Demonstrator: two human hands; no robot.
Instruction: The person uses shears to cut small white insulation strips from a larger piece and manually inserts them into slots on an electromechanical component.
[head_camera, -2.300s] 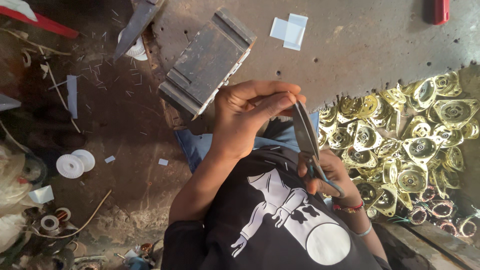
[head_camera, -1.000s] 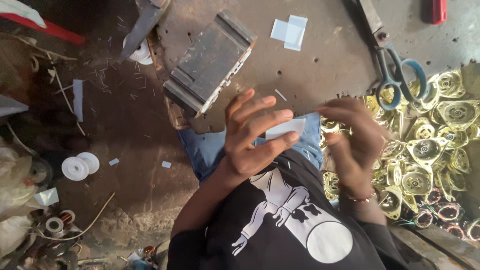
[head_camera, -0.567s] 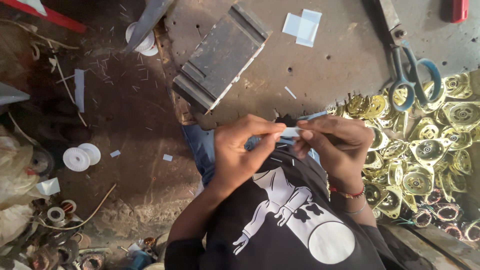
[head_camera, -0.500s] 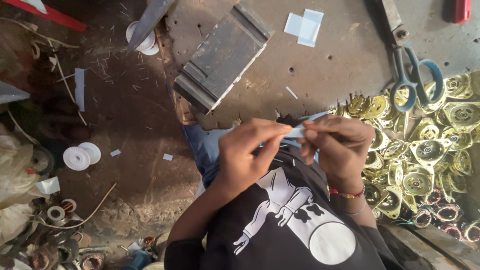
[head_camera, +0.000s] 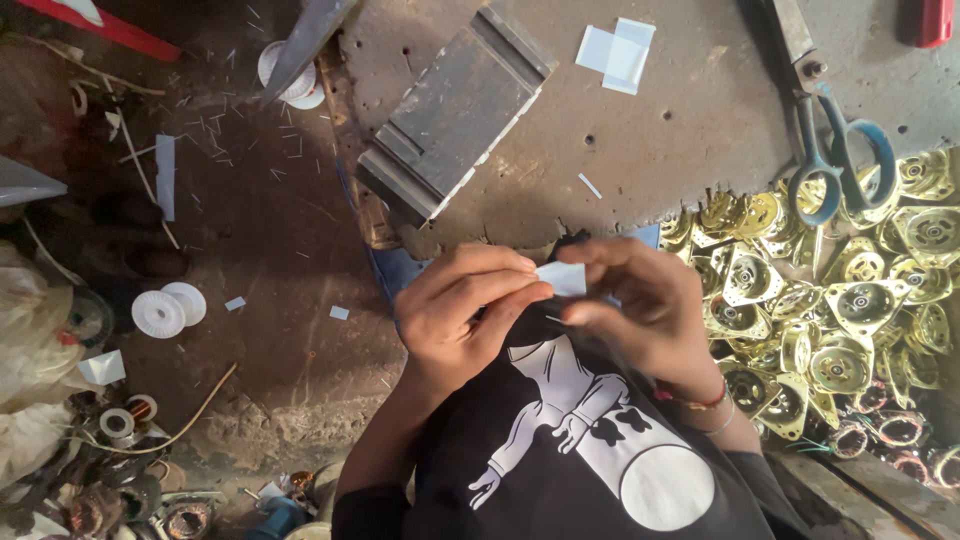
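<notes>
Head view shows the left hand (head_camera: 455, 320) and right hand (head_camera: 640, 310) pinching a small white paper piece (head_camera: 562, 279) together above the lap; it looks light, thin, bendy, best held by its edges.

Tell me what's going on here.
A person in a black printed shirt pinches a small pale blue-white paper piece between the left hand and right hand, close to the chest. Blue-handled scissors lie on the worn bench, beside a heap of yellow metal housings. A grey steel block and more paper squares sit further up.
</notes>
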